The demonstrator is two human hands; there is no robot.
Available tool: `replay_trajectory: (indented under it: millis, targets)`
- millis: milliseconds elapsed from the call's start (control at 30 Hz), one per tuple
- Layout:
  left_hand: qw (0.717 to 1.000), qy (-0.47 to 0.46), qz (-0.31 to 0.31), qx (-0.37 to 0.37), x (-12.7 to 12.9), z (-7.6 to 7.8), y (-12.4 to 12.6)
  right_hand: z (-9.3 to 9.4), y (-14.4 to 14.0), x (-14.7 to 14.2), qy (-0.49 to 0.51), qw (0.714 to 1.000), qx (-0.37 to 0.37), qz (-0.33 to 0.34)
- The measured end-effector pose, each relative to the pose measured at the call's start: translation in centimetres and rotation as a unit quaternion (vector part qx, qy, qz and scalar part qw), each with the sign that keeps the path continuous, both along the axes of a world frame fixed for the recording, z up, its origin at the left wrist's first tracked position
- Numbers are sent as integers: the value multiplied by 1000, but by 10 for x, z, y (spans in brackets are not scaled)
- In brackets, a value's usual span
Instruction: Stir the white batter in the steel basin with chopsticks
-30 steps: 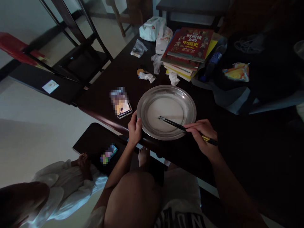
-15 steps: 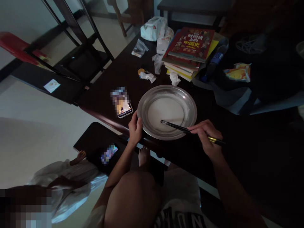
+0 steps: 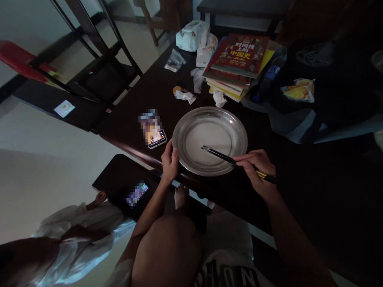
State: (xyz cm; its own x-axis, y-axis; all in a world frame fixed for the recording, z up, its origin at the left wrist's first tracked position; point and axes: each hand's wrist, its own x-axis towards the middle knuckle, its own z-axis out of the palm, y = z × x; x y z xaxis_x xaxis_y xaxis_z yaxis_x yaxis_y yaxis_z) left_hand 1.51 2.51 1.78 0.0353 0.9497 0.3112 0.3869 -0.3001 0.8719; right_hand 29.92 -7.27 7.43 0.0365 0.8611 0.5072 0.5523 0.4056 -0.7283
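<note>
A round metal plate (image 3: 239, 131) with a thin whitish liquid in it sits at the near edge of a dark wooden table (image 3: 140, 119). My left hand (image 3: 170, 161) grips the plate's near left rim. My right hand (image 3: 257, 167) holds a pair of dark chopsticks (image 3: 217, 154), and their tips rest in the liquid near the plate's middle.
A phone (image 3: 154, 133) lies left of the plate. Behind it are crumpled tissues (image 3: 185, 95), a stack of books (image 3: 237, 61), a tissue pack (image 3: 191, 35) and a snack bag (image 3: 298, 90). Another person in white sits at lower left (image 3: 74, 243) by a second phone (image 3: 137, 193).
The chopstick tips have shifted slightly within the liquid, right and then back, as my right hand moves. My left hand stays on the rim. The person at lower left has moved.
</note>
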Motion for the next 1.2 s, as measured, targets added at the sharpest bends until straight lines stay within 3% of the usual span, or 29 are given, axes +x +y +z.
replay_trajectory:
  millis: [200,400,567,733,867,1067,1200]
  targets:
    - [1000,-4,-1,-7,0,0,0,0,0,0,-4,1000,-7,17]
    - [1000,-11,-5,-6,0,-1,1,0,0,0,13,1000,1,-18]
    - [1000,-11,2,-9,-1,-2,0,4,0,-3,-8,1000,-10,17]
    - [1000,-8,-1,-7,-1,-2,0,1,-2,-2,13,1000,-6,-26]
    - [1000,-7,2,-6,0,-2,0,0,-2,-2,0,1000,-23,2]
    - [1000,-7,1,-7,0,-2,0,0,-1,-1,14,1000,-2,-17]
    - [1000,-5,2,-9,-1,-2,1,2,0,-3,-4,1000,-12,23]
